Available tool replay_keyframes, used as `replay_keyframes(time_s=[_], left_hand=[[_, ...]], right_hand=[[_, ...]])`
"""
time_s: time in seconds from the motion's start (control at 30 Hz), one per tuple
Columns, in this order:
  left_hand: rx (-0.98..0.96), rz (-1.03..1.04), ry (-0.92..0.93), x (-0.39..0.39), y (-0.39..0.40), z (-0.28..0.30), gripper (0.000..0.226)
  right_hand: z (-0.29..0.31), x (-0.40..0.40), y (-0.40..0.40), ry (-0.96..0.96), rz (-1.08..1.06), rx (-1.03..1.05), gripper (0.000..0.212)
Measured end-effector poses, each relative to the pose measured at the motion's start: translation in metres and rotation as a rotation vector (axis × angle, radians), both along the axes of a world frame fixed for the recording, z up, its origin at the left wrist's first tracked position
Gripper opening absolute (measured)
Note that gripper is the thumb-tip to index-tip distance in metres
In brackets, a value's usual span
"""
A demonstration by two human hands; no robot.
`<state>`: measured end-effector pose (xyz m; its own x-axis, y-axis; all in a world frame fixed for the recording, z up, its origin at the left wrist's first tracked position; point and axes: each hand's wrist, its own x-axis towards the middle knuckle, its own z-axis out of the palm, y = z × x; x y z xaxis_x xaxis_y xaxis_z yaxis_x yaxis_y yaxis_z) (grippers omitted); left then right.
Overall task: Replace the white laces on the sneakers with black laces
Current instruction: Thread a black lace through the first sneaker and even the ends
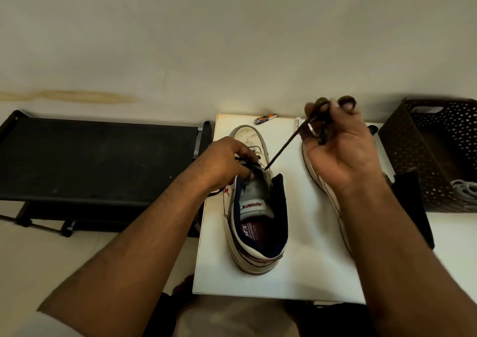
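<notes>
At the far left we note a low black rack (98,161) standing on the floor against the pale wall, well apart from the work. Just to its right sits a white board (304,267) that carries the task items.

On the left half of the board we find a white sneaker (255,223), upright, toe toward the far edge and heel toward the near edge, with a navy lining and a grey tongue bearing a red brand label. Our left hand (227,163) rests on the sneaker's eyelet area, fingers curled and pinching the black lace (281,150) where it meets the upper eyelets. A loose end of the same lace trails off the left side of the sneaker toward the board's left edge.

From the eyelets the black lace runs taut, up and to the right, to our right hand (338,143). That hand is raised above the board's far right part, palm toward us, fingers closed on the lace, with slack bunched in the palm.

Near the far edge of the board, between the two hands, lies a small nail clipper (265,119).

Beneath the right hand and forearm we see the second sneaker (317,179), largely hidden; only its side shows along the board's right half.

Right of the board stands a dark perforated basket (433,150), holding white laces (464,189) in its near right corner.
</notes>
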<state>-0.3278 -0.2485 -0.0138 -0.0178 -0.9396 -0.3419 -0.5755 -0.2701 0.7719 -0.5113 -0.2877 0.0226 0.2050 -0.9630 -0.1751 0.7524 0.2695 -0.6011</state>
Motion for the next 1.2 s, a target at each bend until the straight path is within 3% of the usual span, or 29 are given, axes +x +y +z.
replay_keyframes(time_s=[0.1, 0.13, 0.17, 0.27, 0.3, 0.33, 0.43, 0.53, 0.6, 0.7, 0.8, 0.9, 1.0, 1.07, 1.2], left_hand=[[-0.011, -0.018, -0.035, -0.003, -0.001, 0.001, 0.038], [-0.015, -0.019, -0.044, -0.003, -0.001, 0.001, 0.038], [-0.015, -0.02, -0.047, -0.003, -0.001, 0.001, 0.038], [-0.001, -0.011, -0.039, -0.001, -0.001, 0.0, 0.038], [0.0, -0.01, -0.039, 0.0, -0.002, -0.001, 0.038], [-0.002, -0.011, -0.042, 0.001, -0.002, -0.001, 0.038], [-0.022, -0.005, -0.048, 0.002, -0.003, -0.003, 0.04], [-0.007, -0.049, -0.034, 0.002, -0.003, -0.002, 0.051], [0.001, -0.085, -0.055, 0.003, -0.004, -0.002, 0.052], [-0.014, -0.106, -0.092, 0.007, -0.006, -0.004, 0.05], [-0.008, -0.093, -0.053, 0.008, -0.007, -0.005, 0.048], [0.001, -0.05, -0.026, 0.006, -0.005, -0.004, 0.046], [0.005, -0.042, -0.022, 0.006, -0.002, -0.001, 0.045], [0.002, 0.002, 0.016, 0.009, -0.001, 0.002, 0.031], [0.085, 0.215, 0.013, 0.022, 0.002, 0.007, 0.012]], right_hand=[[-0.011, -0.002, -0.002, -0.137, -0.024, 0.093, 0.021], [-0.014, 0.001, -0.003, -0.059, -0.006, 0.101, 0.022], [-0.016, 0.002, -0.004, 0.173, 0.002, 0.058, 0.022], [-0.024, 0.004, -0.003, 1.332, 0.124, -0.402, 0.011], [-0.028, 0.006, -0.002, 1.583, 0.285, -0.527, 0.01], [-0.03, 0.007, 0.0, 1.699, 0.473, -0.566, 0.01], [-0.029, 0.008, 0.003, 1.754, 0.754, -0.533, 0.015], [-0.027, 0.007, 0.002, 1.681, 0.661, -0.518, 0.015], [-0.024, 0.006, 0.001, 1.372, 0.453, -0.376, 0.019], [-0.018, 0.003, -0.002, 0.703, 0.23, -0.067, 0.024], [-0.021, 0.005, 0.002, 0.427, 0.244, 0.199, 0.017], [-0.027, 0.01, -0.001, 0.526, 0.304, 0.229, 0.016], [-0.028, 0.012, -0.001, 1.012, 0.353, 0.047, 0.008], [-0.031, 0.012, 0.001, 1.359, 0.456, -0.098, 0.004], [-0.038, 0.013, 0.003, 1.556, 0.604, -0.317, 0.011]])
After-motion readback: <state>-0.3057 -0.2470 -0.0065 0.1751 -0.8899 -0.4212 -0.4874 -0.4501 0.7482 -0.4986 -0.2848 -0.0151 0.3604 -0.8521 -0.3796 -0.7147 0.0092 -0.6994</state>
